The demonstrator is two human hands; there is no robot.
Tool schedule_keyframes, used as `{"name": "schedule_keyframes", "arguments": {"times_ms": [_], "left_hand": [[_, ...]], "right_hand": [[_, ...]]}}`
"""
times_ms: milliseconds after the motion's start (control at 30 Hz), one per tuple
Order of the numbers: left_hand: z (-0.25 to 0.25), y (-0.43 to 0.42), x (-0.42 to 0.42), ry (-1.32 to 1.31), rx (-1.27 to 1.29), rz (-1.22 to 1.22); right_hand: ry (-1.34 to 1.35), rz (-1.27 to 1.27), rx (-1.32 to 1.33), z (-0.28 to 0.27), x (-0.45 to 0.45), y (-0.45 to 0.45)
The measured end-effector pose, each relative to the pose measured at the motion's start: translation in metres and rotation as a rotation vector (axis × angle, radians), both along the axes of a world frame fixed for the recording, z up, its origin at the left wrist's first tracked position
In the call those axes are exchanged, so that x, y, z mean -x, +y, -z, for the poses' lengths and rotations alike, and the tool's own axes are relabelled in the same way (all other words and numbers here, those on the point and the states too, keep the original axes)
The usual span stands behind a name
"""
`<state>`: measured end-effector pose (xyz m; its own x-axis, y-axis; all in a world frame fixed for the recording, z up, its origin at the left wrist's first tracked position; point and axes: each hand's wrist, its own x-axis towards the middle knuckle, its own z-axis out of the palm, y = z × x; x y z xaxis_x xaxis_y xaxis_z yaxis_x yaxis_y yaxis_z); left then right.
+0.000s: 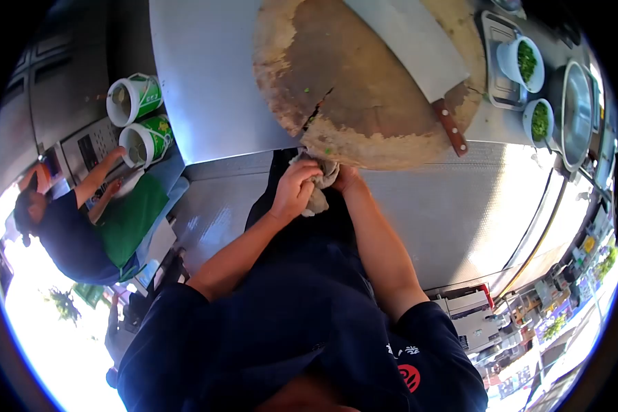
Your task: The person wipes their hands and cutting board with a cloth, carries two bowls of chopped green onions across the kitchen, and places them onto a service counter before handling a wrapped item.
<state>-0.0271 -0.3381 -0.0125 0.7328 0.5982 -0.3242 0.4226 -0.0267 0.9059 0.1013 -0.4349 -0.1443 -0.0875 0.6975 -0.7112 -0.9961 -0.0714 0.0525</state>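
A greyish cloth (pixel 316 201) is bunched up in front of my body, just below the near edge of a round wooden chopping block (pixel 364 96). My left hand (pixel 296 187) is closed around it from the left, fingers curled over the top. From the right, my right hand (pixel 348 178) grips the same cloth; its fingers are mostly hidden behind the cloth and under the block's rim. On the block lies a large cleaver (pixel 419 51), its wooden handle pointing towards the near right. The block has a dark crack and a few green bits on it.
Two white cups of chopped greens (pixel 527 62) (pixel 540 122) stand at the right, near a metal tray (pixel 499 62) and a steel basin (pixel 575 117). At the left are two green-and-white buckets (pixel 144 96) (pixel 159 134), with another person (pixel 72 230) reaching to one.
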Motion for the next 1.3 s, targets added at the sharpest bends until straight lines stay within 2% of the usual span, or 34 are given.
{"name": "schedule_keyframes", "arguments": {"times_ms": [67, 100, 133, 200, 233, 300, 367, 400, 467, 500, 567, 600, 633, 667, 700, 767, 833, 967, 1300], "left_hand": [[-0.019, -0.018, -0.006, -0.013, 0.192, -0.096], [-0.033, -0.018, -0.010, -0.009, 0.309, -0.119], [-0.039, -0.015, -0.010, -0.034, 0.296, -0.160], [-0.054, 0.004, -0.004, -0.014, 0.282, -0.271], [-0.062, 0.020, -0.003, 0.033, 0.285, -0.345], [-0.077, 0.058, -0.002, -0.048, 0.279, -0.478], [-0.083, 0.105, -0.008, 0.001, 0.036, -0.521], [-0.088, 0.123, -0.018, -0.006, 0.032, -0.505], [-0.096, 0.160, -0.048, 0.143, -0.281, -0.443], [-0.100, 0.170, -0.065, 0.137, -0.295, -0.436], [-0.104, 0.185, -0.091, 0.437, -0.608, -0.189], [-0.100, 0.196, -0.098, 0.438, -0.620, -0.192], [-0.092, 0.207, -0.102, 0.494, -0.573, -0.079], [-0.090, 0.213, -0.106, 0.547, -0.519, 0.035], [-0.090, 0.219, -0.102, 0.562, -0.506, 0.041], [-0.089, 0.230, -0.106, 0.549, -0.318, 0.130], [-0.089, 0.227, -0.100, 0.477, -0.335, 0.100], [-0.091, 0.236, -0.088, 0.474, -0.395, 0.087], [-0.102, 0.312, 0.049, 0.466, -0.303, 0.008]], "right_hand": [[-0.025, 0.007, 0.005, -0.016, -0.014, -0.019], [-0.124, 0.001, 0.140, -0.035, -0.030, -0.028], [-0.226, 0.000, 0.267, -0.053, -0.050, -0.033], [-0.271, -0.023, 0.226, -0.059, -0.084, -0.090], [-0.319, 0.069, 0.263, -0.080, -0.105, -0.106], [-0.471, 0.216, 0.334, -0.132, -0.157, -0.132], [-0.671, 0.317, 0.346, -0.172, -0.206, -0.141], [-0.761, 0.357, 0.331, -0.190, -0.232, -0.133], [-0.949, 0.311, 0.315, -0.195, -0.279, -0.100], [-0.998, 0.285, 0.308, -0.187, -0.301, -0.080], [-1.084, 0.203, 0.329, -0.169, -0.337, -0.039], [-1.129, 0.155, 0.353, -0.161, -0.350, -0.017], [-1.123, 0.157, 0.344, -0.155, -0.358, 0.005], [-1.255, 0.131, 0.423, -0.150, -0.362, 0.025], [-1.375, 0.089, 0.514, -0.148, -0.355, 0.037], [-1.439, 0.057, 0.584, -0.154, -0.356, 0.046], [-1.500, 0.001, 0.658, -0.156, -0.352, 0.049], [-1.405, 0.000, 0.683, -0.143, -0.333, 0.050], [-1.361, 0.069, 0.610, -0.126, -0.162, 0.113]]}}
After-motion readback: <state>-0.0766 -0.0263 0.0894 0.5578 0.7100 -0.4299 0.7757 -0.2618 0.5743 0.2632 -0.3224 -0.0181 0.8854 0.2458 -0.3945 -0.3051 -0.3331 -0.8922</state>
